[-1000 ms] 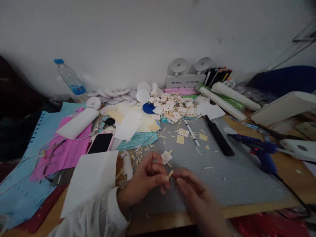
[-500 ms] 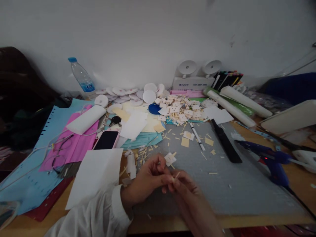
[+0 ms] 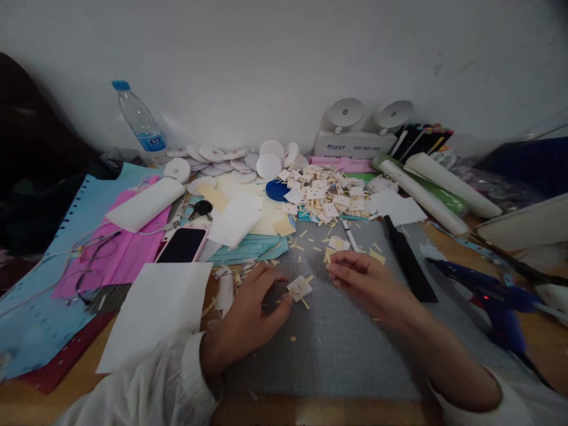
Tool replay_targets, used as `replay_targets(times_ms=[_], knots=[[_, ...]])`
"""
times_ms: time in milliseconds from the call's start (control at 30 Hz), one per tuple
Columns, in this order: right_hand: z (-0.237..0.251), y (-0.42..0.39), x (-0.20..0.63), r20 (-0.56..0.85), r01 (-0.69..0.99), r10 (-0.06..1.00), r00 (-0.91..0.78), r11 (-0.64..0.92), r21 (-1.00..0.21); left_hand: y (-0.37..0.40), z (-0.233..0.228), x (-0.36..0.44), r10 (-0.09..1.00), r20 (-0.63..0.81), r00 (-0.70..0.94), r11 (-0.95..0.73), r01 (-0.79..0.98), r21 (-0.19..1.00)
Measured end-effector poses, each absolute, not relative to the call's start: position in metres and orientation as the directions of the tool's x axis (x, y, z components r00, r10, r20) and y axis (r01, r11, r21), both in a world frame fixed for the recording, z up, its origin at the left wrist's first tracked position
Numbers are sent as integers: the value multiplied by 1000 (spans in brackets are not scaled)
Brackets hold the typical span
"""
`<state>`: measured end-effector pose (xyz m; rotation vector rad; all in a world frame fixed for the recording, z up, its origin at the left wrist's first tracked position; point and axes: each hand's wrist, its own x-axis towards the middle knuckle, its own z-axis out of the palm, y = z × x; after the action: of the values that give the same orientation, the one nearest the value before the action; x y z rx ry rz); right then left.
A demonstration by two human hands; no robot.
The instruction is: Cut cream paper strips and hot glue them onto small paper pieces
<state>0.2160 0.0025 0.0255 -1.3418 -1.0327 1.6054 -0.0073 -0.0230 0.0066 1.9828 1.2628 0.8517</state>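
Note:
My left hand [image 3: 255, 316] rests low over the grey mat [image 3: 337, 355], thumb and fingers apart, the thumb at the edge of a small white paper square [image 3: 299, 287]. Pale yellow strips stick out from that square like little limbs. Further right, my right hand [image 3: 366, 281] pinches a small pale yellow paper strip [image 3: 328, 258] between thumb and forefinger. Behind its fingertips lie another white paper piece [image 3: 338, 242] and a white pen [image 3: 349, 235]. A heap of small white paper pieces with dots and yellow strips [image 3: 317, 192] spreads beyond.
On the right lie a black-handled tool [image 3: 410, 263] and a blue glue gun [image 3: 499, 305] with a red light. A phone [image 3: 183, 245], a white sheet [image 3: 155, 313] and a pink mask [image 3: 115, 248] are on the left. Behind stand a water bottle [image 3: 142, 127] and white discs [image 3: 222, 160].
My hands, together over the mat before, have parted. The right moved up and right; the left opened beside the white paper square. The view has shifted slightly.

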Motion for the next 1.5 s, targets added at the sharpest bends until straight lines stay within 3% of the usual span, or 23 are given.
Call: replay_targets(times_ms=[133,267,467,800,967,1133,1300,1433,1500], knots=[[16,5,218,-314,101,931,-186,-300,-949,-24,-3,-5,894,221,389,-433,631,644],[8,-4,214,-222,243,951,-215,-168,-955,-21,-4,-5,879,163,449,-451,668,591],[7,-10,206,-194,176,937,-289,-147,-973,-18,-2,-6,859,125,497,-467,661,587],[15,-15,200,-234,58,949,-212,-226,-972,-17,2,-6,873,164,460,-429,563,706],[16,-19,198,-180,46,956,-232,-174,-984,-20,10,-8,921,68,383,-249,448,859],[23,-24,197,-111,-26,936,-335,-127,-992,-27,21,-5,919,-66,389,3,162,987],[27,-28,196,-62,-72,942,-329,-91,-993,-26,23,-1,863,-201,464,260,-66,963],[30,-29,197,-9,-44,982,-187,-18,-999,-24,21,-3,858,-219,465,317,-143,938],[32,-30,199,-80,-69,978,-193,-95,-993,-25,20,-5,865,-217,452,316,-155,936]])
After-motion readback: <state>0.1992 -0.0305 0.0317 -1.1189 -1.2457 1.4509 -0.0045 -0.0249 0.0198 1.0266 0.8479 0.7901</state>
